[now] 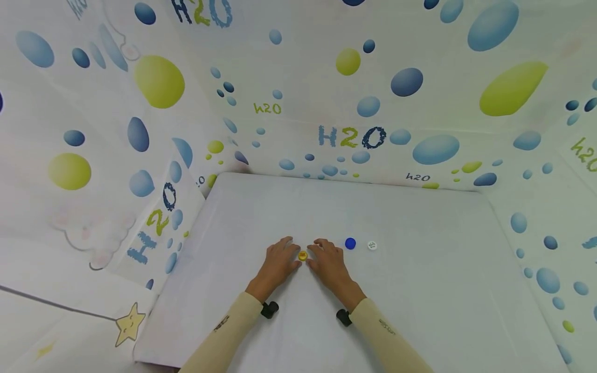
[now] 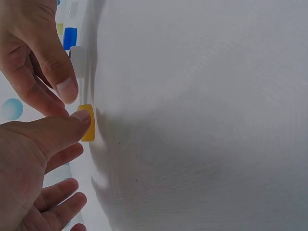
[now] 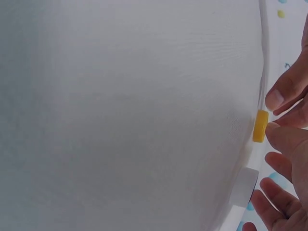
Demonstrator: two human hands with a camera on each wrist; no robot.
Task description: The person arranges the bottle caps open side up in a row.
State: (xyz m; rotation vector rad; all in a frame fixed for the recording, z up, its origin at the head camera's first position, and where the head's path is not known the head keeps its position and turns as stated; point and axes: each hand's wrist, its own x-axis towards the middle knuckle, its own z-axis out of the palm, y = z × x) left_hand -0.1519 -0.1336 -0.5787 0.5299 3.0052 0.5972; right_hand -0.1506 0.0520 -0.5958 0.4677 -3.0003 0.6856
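Lying between both thumbs: yellow cap [image 1: 302,256] flat on white table [image 1: 420,290]. Left hand [image 1: 278,259] and right hand [image 1: 329,261] equally near, thumb tips touching cap, fingers relaxed, nothing grasped. Blue cap [image 1: 350,243] right of yellow cap.

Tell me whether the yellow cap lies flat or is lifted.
Flat: the yellow cap rests on the table, with the left hand and right hand touching its sides.

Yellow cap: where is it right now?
Head view: the yellow cap lies on the white table between the left hand and right hand, left of the blue cap and white cap.
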